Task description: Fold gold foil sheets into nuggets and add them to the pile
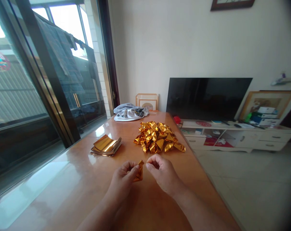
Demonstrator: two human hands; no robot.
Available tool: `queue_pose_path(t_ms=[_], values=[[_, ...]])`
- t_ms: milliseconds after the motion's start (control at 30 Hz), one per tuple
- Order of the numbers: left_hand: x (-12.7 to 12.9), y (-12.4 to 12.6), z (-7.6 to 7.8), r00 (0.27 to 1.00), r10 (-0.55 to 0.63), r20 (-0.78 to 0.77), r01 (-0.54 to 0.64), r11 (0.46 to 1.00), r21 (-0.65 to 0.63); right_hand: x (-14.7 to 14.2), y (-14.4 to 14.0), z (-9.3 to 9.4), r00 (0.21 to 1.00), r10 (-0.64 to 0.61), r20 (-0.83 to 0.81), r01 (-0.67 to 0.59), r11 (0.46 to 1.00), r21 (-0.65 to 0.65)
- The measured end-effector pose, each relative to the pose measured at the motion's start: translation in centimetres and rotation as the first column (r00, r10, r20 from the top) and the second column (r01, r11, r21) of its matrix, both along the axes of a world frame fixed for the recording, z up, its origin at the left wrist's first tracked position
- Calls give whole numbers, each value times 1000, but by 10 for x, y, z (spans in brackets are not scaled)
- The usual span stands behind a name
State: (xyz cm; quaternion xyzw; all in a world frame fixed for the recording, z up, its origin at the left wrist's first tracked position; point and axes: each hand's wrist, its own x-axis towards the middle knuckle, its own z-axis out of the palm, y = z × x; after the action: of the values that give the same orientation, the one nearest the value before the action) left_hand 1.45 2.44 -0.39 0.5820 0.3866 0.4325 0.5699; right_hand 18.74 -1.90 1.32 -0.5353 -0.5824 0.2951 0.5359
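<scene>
My left hand (123, 177) pinches a small folded piece of gold foil paper (139, 171) just above the glossy wooden table (70, 179). Right beside it, my right hand (161, 171) has its fingers curled, the fingertips close to the foil's top; whether they touch it I cannot tell. Farther back on the table lies a pile of several folded gold foil pieces (158, 137). To the left of that pile rests a flat stack of gold foil sheets (106, 145).
A bundle of grey cloth (129, 112) and a small framed picture (147, 101) are at the table's far end. A glass sliding door (27, 96) runs along the left. A dark TV (206, 98) on a white low cabinet (241, 134) stands to the right, across tiled floor.
</scene>
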Motion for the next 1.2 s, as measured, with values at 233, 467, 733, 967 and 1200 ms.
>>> queue_pose_path(t_ms=[233, 467, 733, 967, 1200], values=[[-3, 5, -9, 997, 30, -68, -27, 999, 38, -8, -3, -3, 999, 14, 47, -15, 999, 38], [-3, 4, -9, 996, 19, -85, -15, 999, 46, -6, 1, -7, 1000, 22, -17, -22, 999, -24], [-3, 4, -9, 998, -12, -69, 15, 999, 39, -6, 3, -8, 977, 65, -204, -89, 990, -113], [1, -4, 2, 996, -85, -6, 85, 996, -20, -6, 3, -6, 946, 84, -312, -132, 982, -134], [3, -7, 6, 992, -117, 36, 119, 992, -47, -5, 2, -5, 944, 114, -310, -157, 981, -118]])
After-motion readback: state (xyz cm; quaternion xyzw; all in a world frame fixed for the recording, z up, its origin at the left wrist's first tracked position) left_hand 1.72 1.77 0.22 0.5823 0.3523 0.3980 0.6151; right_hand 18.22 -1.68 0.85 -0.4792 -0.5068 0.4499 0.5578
